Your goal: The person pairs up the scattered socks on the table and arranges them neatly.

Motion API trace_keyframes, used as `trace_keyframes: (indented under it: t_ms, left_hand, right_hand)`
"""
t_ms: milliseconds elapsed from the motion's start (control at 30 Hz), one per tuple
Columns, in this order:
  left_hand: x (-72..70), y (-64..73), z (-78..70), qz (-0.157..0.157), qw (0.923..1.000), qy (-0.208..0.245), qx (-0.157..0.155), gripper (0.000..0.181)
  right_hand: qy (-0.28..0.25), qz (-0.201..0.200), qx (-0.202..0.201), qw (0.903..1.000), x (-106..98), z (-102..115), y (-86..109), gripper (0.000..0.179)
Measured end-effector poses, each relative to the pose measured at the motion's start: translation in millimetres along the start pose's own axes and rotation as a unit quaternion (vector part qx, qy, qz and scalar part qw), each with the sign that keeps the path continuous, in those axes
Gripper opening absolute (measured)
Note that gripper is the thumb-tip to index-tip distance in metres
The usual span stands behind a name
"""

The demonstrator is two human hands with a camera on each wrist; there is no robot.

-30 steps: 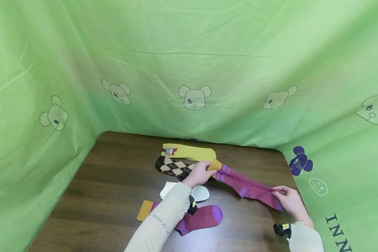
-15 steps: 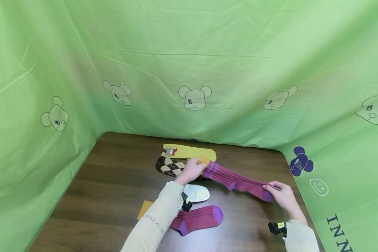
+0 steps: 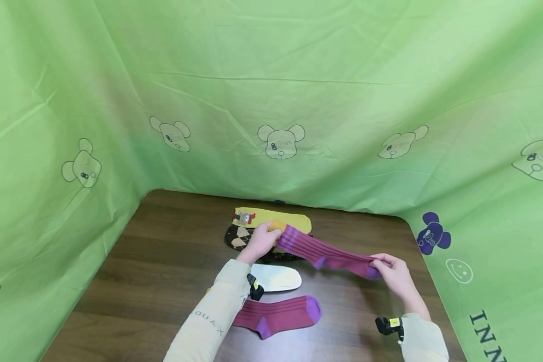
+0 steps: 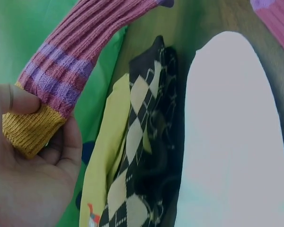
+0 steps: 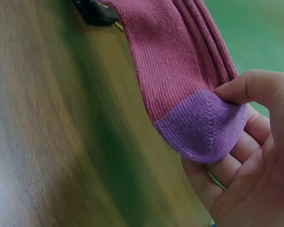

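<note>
A magenta ribbed sock [image 3: 321,250] with a mustard cuff and purple heel and toe is stretched between both hands above the table. My left hand [image 3: 261,241] pinches its cuff between thumb and fingers, as the left wrist view also shows. At the other end my right hand [image 3: 395,276] pinches the purple toe [image 5: 206,125], thumb on top and fingers beneath. Below lies a matching magenta sock [image 3: 282,317], its cuff mostly covered by the left sleeve. A white sock [image 3: 278,278] lies between that one and the held sock, partly behind the left wrist.
Toward the back of the wooden table [image 3: 154,261] lie a yellow sock [image 3: 280,217] with an animal picture and dark argyle socks [image 4: 132,156], partly hidden by the left hand. A green curtain [image 3: 280,100] surrounds the table's back and sides.
Both hands have moved to the left with the stretched magenta sock, the right hand also slightly up in the head view. The socks on the table have stayed where they were.
</note>
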State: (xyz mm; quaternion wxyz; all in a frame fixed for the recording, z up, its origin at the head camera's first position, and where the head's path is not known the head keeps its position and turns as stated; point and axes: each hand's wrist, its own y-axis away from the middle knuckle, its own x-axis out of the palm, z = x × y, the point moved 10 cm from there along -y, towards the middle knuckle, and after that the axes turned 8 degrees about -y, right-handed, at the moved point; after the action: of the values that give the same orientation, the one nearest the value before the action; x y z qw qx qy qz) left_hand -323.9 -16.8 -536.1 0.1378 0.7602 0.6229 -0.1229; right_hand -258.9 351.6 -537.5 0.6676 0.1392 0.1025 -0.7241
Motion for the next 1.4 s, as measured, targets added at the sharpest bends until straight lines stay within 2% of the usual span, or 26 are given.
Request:
trace_keyframes:
  t_ms: [133,433,667,867,1133,1267,1367,1400]
  left_hand:
    - [-10.7,2.6,5.5,-0.003,1.0000,-0.004,-0.003,0.012]
    - [-35.7,6.5,13.3,-0.017,0.9996,0.021,-0.007,0.014]
    - [-47.3,12.0,15.3,-0.016,0.9992,-0.036,0.012,0.015]
    - [-53.5,18.2,13.9,-0.011,0.9989,-0.042,0.017,0.019]
    - [-62.8,26.1,8.7,-0.051,0.9957,-0.071,0.029,0.026]
    - [-55.7,29.3,10.7,-0.027,0.9986,-0.037,0.029,0.039]
    - [-52.2,31.2,11.0,-0.014,0.9986,-0.031,0.040,0.044]
    - [-53.3,31.8,10.6,-0.019,0.9980,-0.039,0.046,0.044]
  right_hand:
    - [-0.005,0.011,-0.005,0.9999,7,4,-1.7,0.019]
    - [-0.018,0.027,-0.014,0.9994,19,16,-2.0,0.015]
    - [-0.026,0.036,-0.011,0.9990,25,20,-5.3,0.014]
    - [-0.029,0.043,-0.018,0.9985,32,23,-5.7,0.016]
    - [-0.029,0.054,-0.034,0.9975,45,30,-1.8,0.014]
    - [-0.027,0.056,-0.030,0.9976,49,28,1.5,0.014]
    - [-0.028,0.061,-0.025,0.9974,51,26,3.1,0.014]
    - [-0.029,0.061,-0.024,0.9974,51,26,3.3,0.014]
